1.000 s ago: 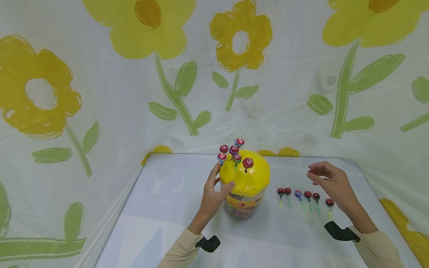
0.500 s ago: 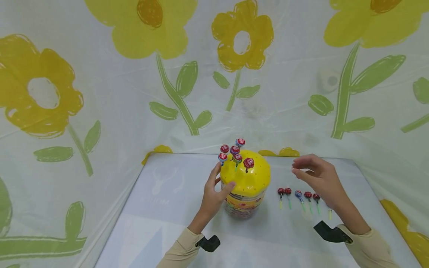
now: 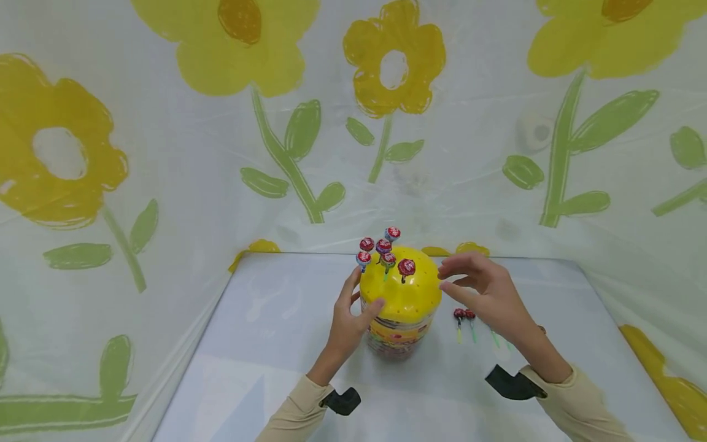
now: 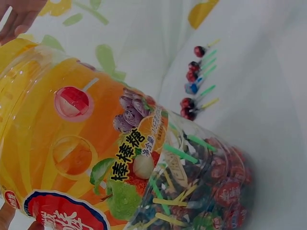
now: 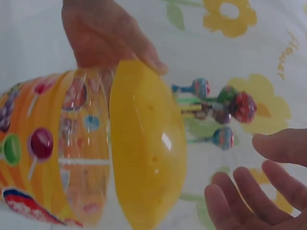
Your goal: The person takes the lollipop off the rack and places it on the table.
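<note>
A clear plastic lollipop jar [image 3: 399, 337] with an orange fruit label stands on the table, more lollipops visible inside it in the left wrist view. Several wrapped lollipops [image 3: 406, 267] stick up by their sticks from its yellow lid [image 3: 415, 298], mostly at the far left. My left hand [image 3: 347, 325] grips the jar's upper left side, thumb at the lid's front edge. Just right of the lid, my right hand [image 3: 488, 294] hovers with bent, parted fingers and nothing between them. The right wrist view shows these fingers [image 5: 249, 194] apart from the lollipops.
Loose lollipops [image 4: 193, 76] lie in a row on the pale table [image 3: 265, 344], right of the jar; my right hand and forearm partly cover them in the head view. A flower-print curtain [image 3: 442, 202] hangs behind the table.
My right hand has moved left, from above the loose lollipops to beside the lid. The left hand keeps its grip, and the jar and its lollipops stay put.
</note>
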Demonstrator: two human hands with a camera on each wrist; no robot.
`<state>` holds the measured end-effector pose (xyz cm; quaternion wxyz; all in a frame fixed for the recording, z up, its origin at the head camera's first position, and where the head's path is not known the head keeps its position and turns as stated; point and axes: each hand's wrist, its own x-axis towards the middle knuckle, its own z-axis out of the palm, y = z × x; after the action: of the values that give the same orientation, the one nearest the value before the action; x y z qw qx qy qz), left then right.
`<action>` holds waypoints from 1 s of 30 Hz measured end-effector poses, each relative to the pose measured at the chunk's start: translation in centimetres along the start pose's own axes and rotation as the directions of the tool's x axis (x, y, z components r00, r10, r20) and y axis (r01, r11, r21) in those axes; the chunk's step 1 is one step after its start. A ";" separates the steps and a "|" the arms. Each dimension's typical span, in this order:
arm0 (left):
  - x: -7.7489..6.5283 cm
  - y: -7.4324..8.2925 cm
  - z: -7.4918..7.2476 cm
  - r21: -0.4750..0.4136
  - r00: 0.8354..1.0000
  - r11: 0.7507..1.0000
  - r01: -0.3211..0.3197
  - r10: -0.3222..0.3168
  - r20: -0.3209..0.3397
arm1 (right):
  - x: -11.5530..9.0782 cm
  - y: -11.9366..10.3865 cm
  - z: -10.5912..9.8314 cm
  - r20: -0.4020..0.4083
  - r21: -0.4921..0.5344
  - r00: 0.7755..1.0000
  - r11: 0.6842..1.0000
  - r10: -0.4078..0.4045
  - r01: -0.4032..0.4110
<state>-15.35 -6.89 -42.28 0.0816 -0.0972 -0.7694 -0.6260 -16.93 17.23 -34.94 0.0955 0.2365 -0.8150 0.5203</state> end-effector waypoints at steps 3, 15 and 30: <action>0.0 -0.1 0.0 -0.004 1.000 1.000 0.006 -0.006 -0.004 | 0.2 -0.4 1.1 0.005 0.043 1.000 0.999 -0.011 0.010; 0.0 -0.4 -0.1 -0.011 1.000 1.000 0.001 -0.001 0.008 | 1.5 -0.3 4.6 -0.002 0.159 0.998 0.986 -0.055 0.054; 0.1 -0.4 0.1 -0.001 1.000 1.000 -0.005 0.005 0.000 | 2.1 -0.3 6.0 -0.091 0.144 0.993 0.986 -0.069 0.082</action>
<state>-15.58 -6.90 -42.69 0.0829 -0.0993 -0.7689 -0.6262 -18.08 11.18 -36.43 0.1321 0.2511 -0.7598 0.5850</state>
